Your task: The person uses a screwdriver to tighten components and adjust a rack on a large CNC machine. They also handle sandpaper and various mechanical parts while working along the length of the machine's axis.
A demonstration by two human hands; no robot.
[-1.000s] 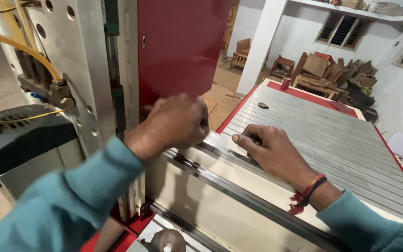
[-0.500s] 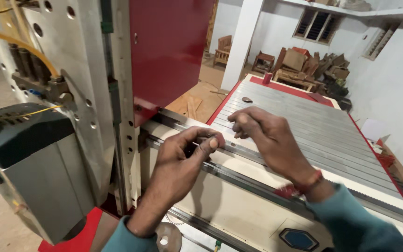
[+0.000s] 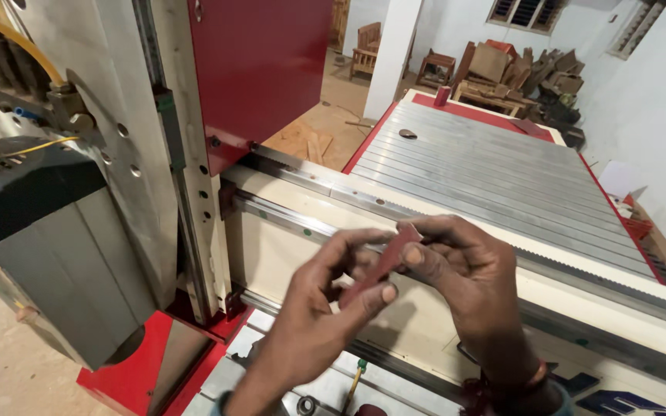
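Observation:
Both hands meet in front of a big router-type machine. My left hand (image 3: 314, 316) and my right hand (image 3: 464, 273) pinch the two ends of a small, flat, dark red strip (image 3: 383, 262), held tilted above the cream gantry beam (image 3: 441, 327). Left thumb and forefinger grip its lower end; right thumb and fingers grip its upper end. A red thread bracelet (image 3: 514, 381) circles my right wrist. Behind the hands runs a steel linear rail (image 3: 302, 223) along the beam.
A red upright panel (image 3: 260, 73) and grey metal column (image 3: 117, 146) stand to the left, with a yellow hose (image 3: 17, 42). The ribbed aluminium bed (image 3: 495, 173) stretches back right. Stacked wooden furniture (image 3: 502, 69) sits by the far wall.
Both hands have drawn back from the rail toward me and come together. They now hold the dark red strip between them. The view has dropped and shifted left.

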